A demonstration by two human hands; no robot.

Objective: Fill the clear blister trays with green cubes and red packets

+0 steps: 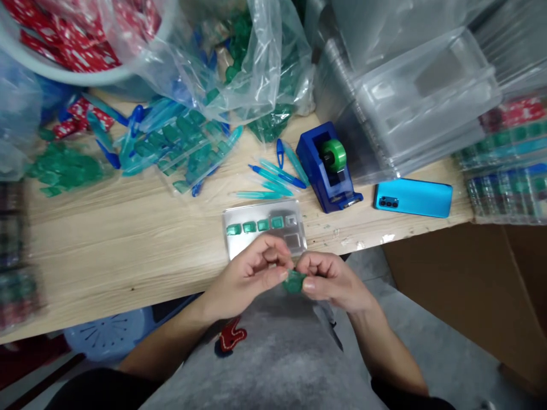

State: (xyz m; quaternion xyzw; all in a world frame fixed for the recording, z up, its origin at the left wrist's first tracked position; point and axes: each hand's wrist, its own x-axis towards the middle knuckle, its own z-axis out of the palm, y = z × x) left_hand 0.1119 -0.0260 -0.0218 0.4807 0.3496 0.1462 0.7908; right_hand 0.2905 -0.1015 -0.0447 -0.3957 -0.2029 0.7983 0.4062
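Observation:
Between my fingertips, just off the table's front edge, is a small green translucent piece (294,282). My left hand (261,270) pinches its left side, and my right hand (329,279) pinches its right side. Behind my hands a clear plastic tray (229,215) lies on the table. Several green pieces (262,225) sit in a row along its upper part, and an unfilled compartment shows at the right end of that row. My left hand overlaps the tray's lower part and hides some of it.
On the wooden table (106,239) are a blue tape dispenser (311,165), a blue phone (423,198), loose pens (273,173) and a pile of green pieces (68,168). Plastic bags (265,74), a tub (85,77) of red packets and clear boxes (423,102) stand behind.

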